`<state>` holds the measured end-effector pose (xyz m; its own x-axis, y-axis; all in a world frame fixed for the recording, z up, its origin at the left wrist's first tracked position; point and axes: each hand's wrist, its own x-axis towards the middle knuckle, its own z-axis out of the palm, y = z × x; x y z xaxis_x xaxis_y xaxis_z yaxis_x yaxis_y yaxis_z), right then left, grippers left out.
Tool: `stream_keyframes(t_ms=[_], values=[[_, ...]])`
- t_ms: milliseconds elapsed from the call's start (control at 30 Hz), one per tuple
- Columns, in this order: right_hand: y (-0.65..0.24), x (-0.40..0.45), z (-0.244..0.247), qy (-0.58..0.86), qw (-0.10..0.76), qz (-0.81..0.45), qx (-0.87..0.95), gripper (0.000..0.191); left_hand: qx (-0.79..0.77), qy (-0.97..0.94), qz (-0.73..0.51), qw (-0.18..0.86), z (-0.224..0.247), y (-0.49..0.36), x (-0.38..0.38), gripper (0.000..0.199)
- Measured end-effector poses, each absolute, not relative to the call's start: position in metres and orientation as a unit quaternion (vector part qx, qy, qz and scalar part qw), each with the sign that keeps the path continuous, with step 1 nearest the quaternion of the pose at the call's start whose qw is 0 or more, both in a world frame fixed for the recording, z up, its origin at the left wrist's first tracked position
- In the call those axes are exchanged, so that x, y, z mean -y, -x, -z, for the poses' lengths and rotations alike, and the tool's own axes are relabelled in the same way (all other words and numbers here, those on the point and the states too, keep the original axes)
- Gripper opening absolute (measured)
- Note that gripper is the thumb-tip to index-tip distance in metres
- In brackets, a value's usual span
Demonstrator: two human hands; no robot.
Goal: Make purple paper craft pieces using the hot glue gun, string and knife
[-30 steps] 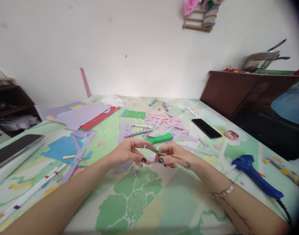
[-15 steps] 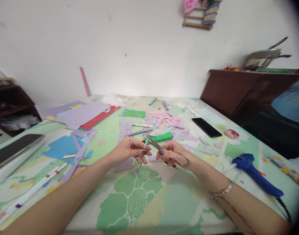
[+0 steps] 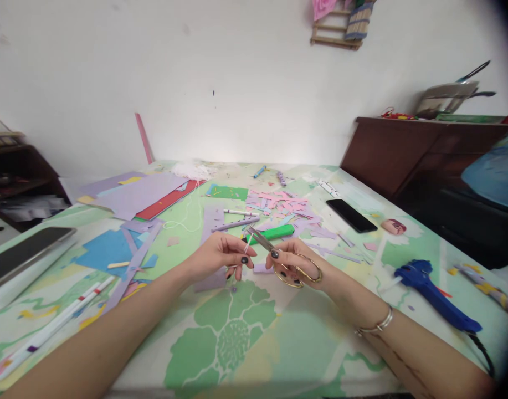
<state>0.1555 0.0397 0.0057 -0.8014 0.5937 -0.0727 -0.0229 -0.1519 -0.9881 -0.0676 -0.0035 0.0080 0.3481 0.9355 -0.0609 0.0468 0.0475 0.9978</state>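
Observation:
My left hand (image 3: pixel 231 254) pinches a thin white string (image 3: pixel 249 243), whose short end sticks up above the fingers. My right hand (image 3: pixel 293 261) is closed around a pair of scissors (image 3: pixel 262 240) with gold-coloured handles. Their blades point up and left, with the tips close beside the string's end; I cannot tell whether they touch it. Behind the blades lies a green cylindrical tool (image 3: pixel 276 233). Under and beside my left hand is a lilac paper strip (image 3: pixel 210 282).
Pink and lilac paper scraps (image 3: pixel 282 205) lie beyond my hands. On the right are a black phone (image 3: pixel 351 215) and a blue glue gun (image 3: pixel 439 296) with its cord. Coloured sheets (image 3: pixel 141 194), white string (image 3: pixel 191 170) and another phone (image 3: pixel 29 252) occupy the left side.
The fingers of my left hand have drawn slightly closer together, and the two hands sit a little further apart. The scissors stay near the string's end.

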Motion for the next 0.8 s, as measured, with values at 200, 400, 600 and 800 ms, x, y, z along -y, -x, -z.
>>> stream_keyframes(t_ms=[200,400,600,800], values=[[-0.1549,-0.039,-0.0062,0.237,0.223,-0.724,0.609,0.033,-0.427,-0.576,-0.377,0.587,-0.0074,0.0684,0.003,0.022],[-0.1543,-0.0374,-0.0088,0.234,0.232,-0.734,0.594,0.034,-0.428,-0.576,-0.376,0.586,-0.0082,0.0674,0.0032,0.025],[-0.1541,-0.0384,-0.0086,0.24,0.229,-0.734,0.593,0.034,-0.438,-0.578,-0.38,0.574,-0.0086,0.0669,0.0034,0.022],[-0.1537,-0.0386,-0.0091,0.242,0.239,-0.732,0.591,0.035,-0.426,-0.581,-0.378,0.581,-0.0046,0.0688,0.0017,0.024]])
